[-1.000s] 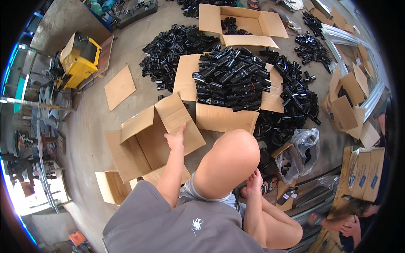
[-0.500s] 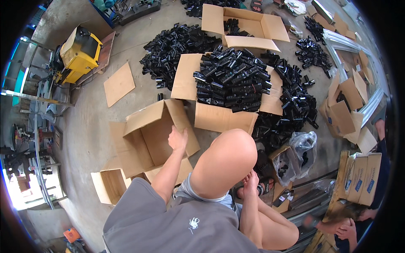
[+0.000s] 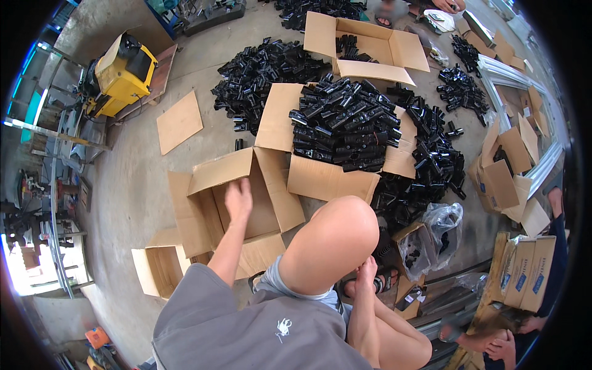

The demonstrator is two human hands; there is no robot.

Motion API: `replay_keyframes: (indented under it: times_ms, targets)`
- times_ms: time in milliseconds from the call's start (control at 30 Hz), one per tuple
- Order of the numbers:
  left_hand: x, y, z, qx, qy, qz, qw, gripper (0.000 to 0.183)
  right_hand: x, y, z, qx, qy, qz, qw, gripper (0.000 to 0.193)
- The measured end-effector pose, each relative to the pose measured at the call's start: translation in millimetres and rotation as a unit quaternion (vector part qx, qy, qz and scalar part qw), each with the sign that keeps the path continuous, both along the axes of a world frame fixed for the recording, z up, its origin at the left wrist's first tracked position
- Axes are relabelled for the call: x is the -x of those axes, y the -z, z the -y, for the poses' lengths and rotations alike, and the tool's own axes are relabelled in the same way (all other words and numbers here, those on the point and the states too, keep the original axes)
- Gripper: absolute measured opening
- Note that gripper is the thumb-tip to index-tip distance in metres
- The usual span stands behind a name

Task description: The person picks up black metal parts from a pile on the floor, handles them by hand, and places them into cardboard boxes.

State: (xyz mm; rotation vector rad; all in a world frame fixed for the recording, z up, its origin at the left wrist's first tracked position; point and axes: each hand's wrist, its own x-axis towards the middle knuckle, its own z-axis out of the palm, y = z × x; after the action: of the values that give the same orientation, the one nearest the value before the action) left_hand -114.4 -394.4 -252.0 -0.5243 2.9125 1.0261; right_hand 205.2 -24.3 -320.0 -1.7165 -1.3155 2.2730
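An open cardboard box (image 3: 259, 213) with its flaps folded out stands on the floor in front of me, left of my raised knee. My left hand (image 3: 238, 200) reaches over it, fingers curled at the lower edge of its far flap (image 3: 222, 171); the fingertips are partly hidden. Resting low beside my bent leg is my right hand (image 3: 367, 270), its fingers mostly out of sight against the shin. Beyond the knee, a second open box (image 3: 333, 179) is heaped above its rim with black tubular parts (image 3: 348, 117).
A smaller open box (image 3: 148, 271) sits at the left. Loose black parts lie in piles (image 3: 259, 74) around the boxes. Farther off are another open box (image 3: 407, 52), a flat cardboard sheet (image 3: 179, 122) and a yellow machine (image 3: 126, 74). Another person's hands (image 3: 501, 346) show at lower right.
My left hand has moved left, from the box's right side flap to its far flap. My right hand stays by my leg. The whole view has shifted slightly.
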Motion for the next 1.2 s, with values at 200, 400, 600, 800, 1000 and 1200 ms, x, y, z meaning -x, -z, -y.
replay_keyframes:
  times_ms: [200,400,600,800,1000,1200]
  targets:
    - [50,-66,35,0.3,0.095,-0.16,0.936,0.06,-6,2,-3,-0.01,-0.017,0.02,1.0,0.029]
    - [130,-52,38,0.297,0.163,-0.031,0.94,0.091,11,-28,5,-0.06,-0.035,0.032,0.997,0.027]
    - [166,-17,31,0.448,0.224,0.049,0.864,0.048,4,-20,10,-0.064,-0.032,0.025,0.997,0.025]
    - [171,29,54,0.429,0.282,0.039,0.857,0.021,11,-36,19,-0.098,-0.069,0.025,0.993,0.03]
    - [161,17,46,0.42,0.289,0.046,0.859,0.021,13,-36,18,-0.116,-0.117,0.031,0.986,0.032]
    - [157,20,37,0.246,0.25,-0.008,0.936,0.031,13,-31,20,-0.111,-0.144,0.052,0.982,0.031]
